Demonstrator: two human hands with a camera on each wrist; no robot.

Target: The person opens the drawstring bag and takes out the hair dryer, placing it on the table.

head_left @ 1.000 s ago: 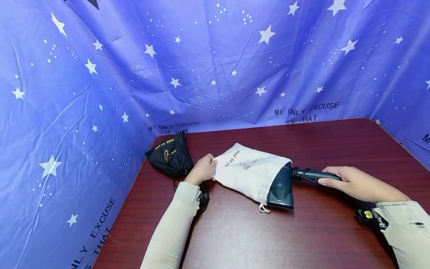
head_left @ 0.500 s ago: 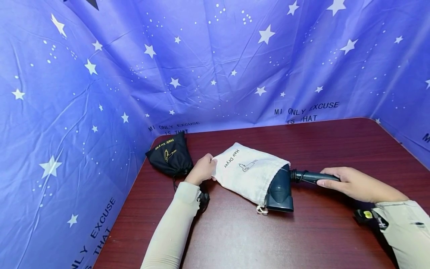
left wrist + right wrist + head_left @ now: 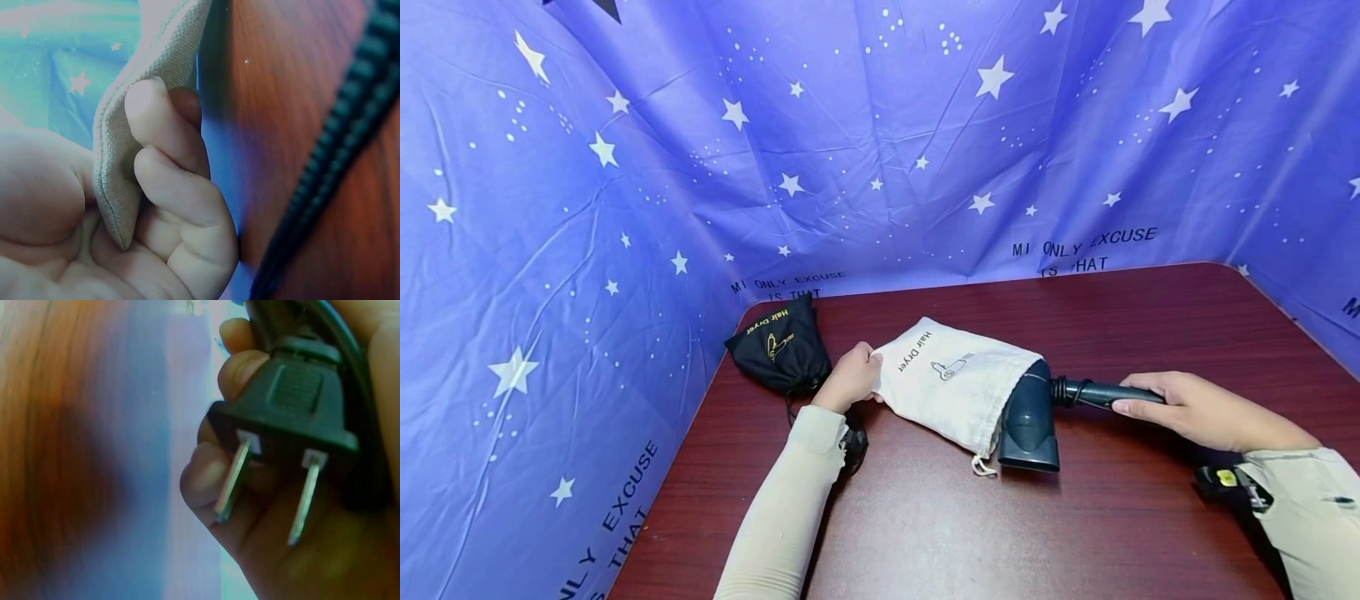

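Note:
A white drawstring bag (image 3: 955,379) printed "Hair Dryer" covers part of a dark hair dryer (image 3: 1030,421). The dryer's nozzle and handle stick out of the bag's mouth on the right; the rest is hidden in the cloth. My left hand (image 3: 852,377) pinches the bag's bottom corner, and in the left wrist view the cloth (image 3: 119,181) runs between thumb and curled fingers. My right hand (image 3: 1180,408) grips the dryer's handle, round which the cord is wound. Against that palm, in the right wrist view, lies the two-pin plug (image 3: 294,406).
A black drawstring bag (image 3: 782,346) with yellow "Hair Dryer" print lies at the table's back left corner, beside my left hand. The dark red table (image 3: 955,533) is bounded by blue star-patterned curtains (image 3: 880,150) behind and at both sides.
The dryer has come slightly further out of the white bag, so more of its nozzle and body shows. The bag's mouth has shifted a little left. My left hand has barely moved.

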